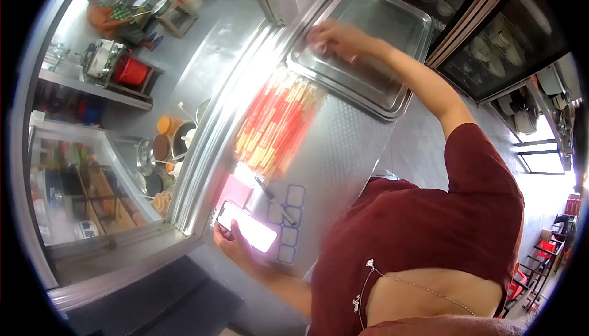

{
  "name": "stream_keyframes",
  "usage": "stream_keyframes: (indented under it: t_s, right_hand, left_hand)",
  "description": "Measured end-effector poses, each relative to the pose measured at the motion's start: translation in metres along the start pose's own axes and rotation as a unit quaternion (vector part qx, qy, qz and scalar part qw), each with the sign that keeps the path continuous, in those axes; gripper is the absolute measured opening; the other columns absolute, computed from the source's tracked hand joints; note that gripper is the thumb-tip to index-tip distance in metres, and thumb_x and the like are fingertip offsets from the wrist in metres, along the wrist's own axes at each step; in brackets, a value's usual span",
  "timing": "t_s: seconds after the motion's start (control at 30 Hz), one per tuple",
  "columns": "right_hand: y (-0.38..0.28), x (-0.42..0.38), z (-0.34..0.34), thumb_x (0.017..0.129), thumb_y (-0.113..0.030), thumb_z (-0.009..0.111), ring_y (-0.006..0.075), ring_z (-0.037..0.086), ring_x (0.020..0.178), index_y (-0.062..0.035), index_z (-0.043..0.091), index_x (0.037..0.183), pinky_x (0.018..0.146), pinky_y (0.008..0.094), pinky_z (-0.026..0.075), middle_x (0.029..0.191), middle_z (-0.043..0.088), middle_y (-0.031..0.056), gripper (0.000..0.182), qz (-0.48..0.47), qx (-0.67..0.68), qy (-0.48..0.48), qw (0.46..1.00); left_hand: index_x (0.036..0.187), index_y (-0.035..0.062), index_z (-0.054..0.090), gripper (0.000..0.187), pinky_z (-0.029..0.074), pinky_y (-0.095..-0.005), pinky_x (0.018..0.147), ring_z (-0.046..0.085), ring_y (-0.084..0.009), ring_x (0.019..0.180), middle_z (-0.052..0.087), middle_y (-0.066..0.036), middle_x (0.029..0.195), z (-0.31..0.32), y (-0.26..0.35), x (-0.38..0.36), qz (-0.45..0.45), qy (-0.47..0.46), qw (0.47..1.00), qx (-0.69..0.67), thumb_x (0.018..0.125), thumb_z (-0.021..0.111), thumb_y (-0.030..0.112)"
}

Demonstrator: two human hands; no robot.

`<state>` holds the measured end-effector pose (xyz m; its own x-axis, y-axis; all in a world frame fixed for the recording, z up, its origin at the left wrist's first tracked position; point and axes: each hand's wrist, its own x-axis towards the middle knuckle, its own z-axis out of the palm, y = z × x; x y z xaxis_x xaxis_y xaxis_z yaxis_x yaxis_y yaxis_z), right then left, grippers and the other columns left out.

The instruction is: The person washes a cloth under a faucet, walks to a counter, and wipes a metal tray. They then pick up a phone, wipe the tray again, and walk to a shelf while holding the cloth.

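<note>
In my left hand (232,239) is a smartphone (254,232) with a bright white screen, held low over the counter with the thumb at its edge. My right hand (336,38) reaches across the near corner of a rectangular metal tray (399,14), its fingers smeared by motion. Between the hands lies a wide pile of thin sticks in red and white wrappers (276,124), apparently chopsticks. Beside the phone are a pink pad (234,192) and a dark-and-silver pen (279,204).
Blue-outlined squares (287,235) mark the metal counter (343,133). A framed window ledge (215,121) runs along its far side. Beyond it are jars (167,125), a red bucket (130,69) and a seated person (110,17). Dark glass-doored cabinets (497,35) stand at the right.
</note>
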<state>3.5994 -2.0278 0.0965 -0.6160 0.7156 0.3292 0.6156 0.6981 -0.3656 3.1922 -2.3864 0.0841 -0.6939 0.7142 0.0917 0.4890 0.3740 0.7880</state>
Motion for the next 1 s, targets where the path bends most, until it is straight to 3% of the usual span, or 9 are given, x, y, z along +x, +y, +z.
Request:
stream_keyframes:
  t_s: [0.07,0.17,0.2,0.27,0.3,0.47,0.57,0.7,1.0]
  right_hand:
    - [0.058,-0.001,-0.003,0.080,-0.010,0.053,0.0231,0.049,0.109,-0.0173,0.060,0.111,0.092,0.0328,0.041,0.117,0.054,0.0050,0.032,0.043,-0.088,0.053,0.994]
    - [0.100,-0.016,-0.035,0.075,-0.006,0.047,0.0190,0.064,0.083,-0.0119,0.064,0.102,0.074,0.0287,0.049,0.090,0.067,0.0058,0.032,0.204,-0.018,0.085,0.975]
    - [0.118,-0.020,-0.035,0.075,-0.006,0.047,0.0181,0.063,0.085,-0.0108,0.064,0.098,0.074,0.0296,0.048,0.092,0.066,0.0065,0.029,0.236,0.007,0.108,0.966]
    - [0.111,-0.028,-0.049,0.075,-0.006,0.046,0.0176,0.063,0.078,-0.0049,0.062,0.097,0.069,0.0319,0.047,0.084,0.066,0.0092,0.028,0.169,-0.116,0.091,0.975]
    - [0.099,-0.032,-0.049,0.076,-0.006,0.047,0.0156,0.060,0.069,-0.0023,0.061,0.094,0.063,0.0309,0.045,0.072,0.062,0.0088,0.023,0.248,0.081,0.064,0.963]
    - [0.021,-0.053,-0.060,0.080,-0.003,0.049,0.0136,0.056,0.070,0.0036,0.057,0.093,0.071,0.0237,0.049,0.090,0.052,0.0044,0.016,0.208,0.216,-0.101,0.949]
    - [-0.003,-0.069,-0.063,0.079,-0.002,0.053,0.0138,0.055,0.076,0.0050,0.057,0.090,0.071,0.0234,0.048,0.089,0.048,0.0036,0.014,0.166,0.272,-0.124,0.940]
    - [0.007,-0.079,-0.075,0.076,-0.003,0.056,0.0129,0.051,0.082,0.0053,0.057,0.088,0.069,0.0244,0.045,0.088,0.049,0.0041,0.015,0.259,0.259,-0.095,0.926]
    - [-0.004,-0.089,-0.083,0.074,-0.006,0.059,0.0177,0.054,0.074,0.0039,0.058,0.089,0.070,0.0282,0.044,0.083,0.051,0.0070,0.018,0.214,0.104,0.020,0.971]
  left_hand:
    - [0.113,-0.0073,0.049,0.047,0.039,-0.0237,0.058,0.044,-0.0103,0.067,0.048,-0.003,0.080,-0.001,-0.002,-0.001,0.003,-0.001,1.000,0.009,0.081,0.062,0.026]
    - [0.111,-0.0075,0.051,0.042,0.041,-0.0269,0.065,0.048,-0.0140,0.072,0.052,-0.006,0.084,-0.001,-0.004,0.001,-0.006,0.001,1.000,0.015,0.083,0.057,0.024]
    - [0.110,-0.0077,0.051,0.041,0.042,-0.0281,0.069,0.050,-0.0157,0.075,0.054,-0.008,0.086,-0.002,-0.002,0.002,-0.009,0.001,1.000,0.019,0.084,0.054,0.024]
    - [0.110,-0.0088,0.052,0.039,0.041,-0.0315,0.081,0.054,-0.0214,0.089,0.058,-0.014,0.098,-0.005,0.007,0.001,-0.031,-0.002,0.999,0.035,0.086,0.047,0.022]
    - [0.111,-0.0088,0.052,0.039,0.041,-0.0312,0.082,0.054,-0.0216,0.091,0.058,-0.015,0.099,-0.007,0.012,0.001,-0.033,-0.005,0.999,0.014,0.086,0.046,0.021]
    - [0.113,-0.0087,0.052,0.038,0.041,-0.0303,0.085,0.055,-0.0218,0.095,0.059,-0.016,0.104,-0.007,0.018,-0.001,-0.056,-0.006,0.997,-0.042,0.087,0.044,0.019]
    - [0.108,-0.0087,0.055,0.037,0.042,-0.0298,0.082,0.057,-0.0211,0.091,0.061,-0.015,0.099,-0.008,0.045,0.001,-0.094,0.008,0.994,-0.057,0.087,0.045,0.020]
    - [0.101,-0.0084,0.059,0.035,0.045,-0.0284,0.075,0.059,-0.0195,0.082,0.064,-0.014,0.090,-0.001,0.041,0.007,-0.128,0.062,0.989,-0.039,0.086,0.049,0.021]
    - [0.093,-0.0079,0.062,0.034,0.045,-0.0293,0.069,0.057,-0.0168,0.075,0.064,-0.012,0.083,0.000,0.020,0.011,-0.086,0.086,0.990,-0.074,0.085,0.051,0.023]
